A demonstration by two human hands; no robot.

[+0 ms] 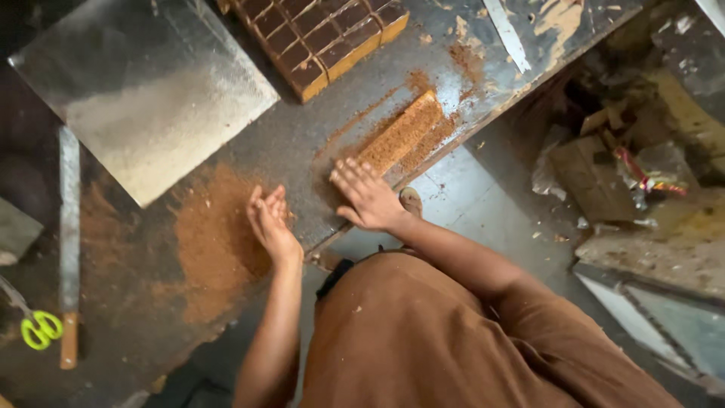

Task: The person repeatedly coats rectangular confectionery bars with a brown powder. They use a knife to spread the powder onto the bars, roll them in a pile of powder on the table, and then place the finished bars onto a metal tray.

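right hand [368, 198] lies flat, fingers spread, on the near end of the long golden-brown crumbly cake strip [400, 134] at frame centre; left hand [269, 224], open, edges brown crumbs [215, 242]. the strip is probably soft and fragile: support it along its length.

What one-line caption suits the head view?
Right hand presses a cake strip; left hand edges brown crumbs.

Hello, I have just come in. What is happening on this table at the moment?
A person in brown clothes leans over a dark worktable dusted with brown crumbs. The right hand lies flat by the near end of a long cake strip close to the table's edge. The left hand stands on its side against a crumb pile. A chocolate-topped cake slab, a metal tray, a long knife and green-handled scissors lie nearby, untouched.
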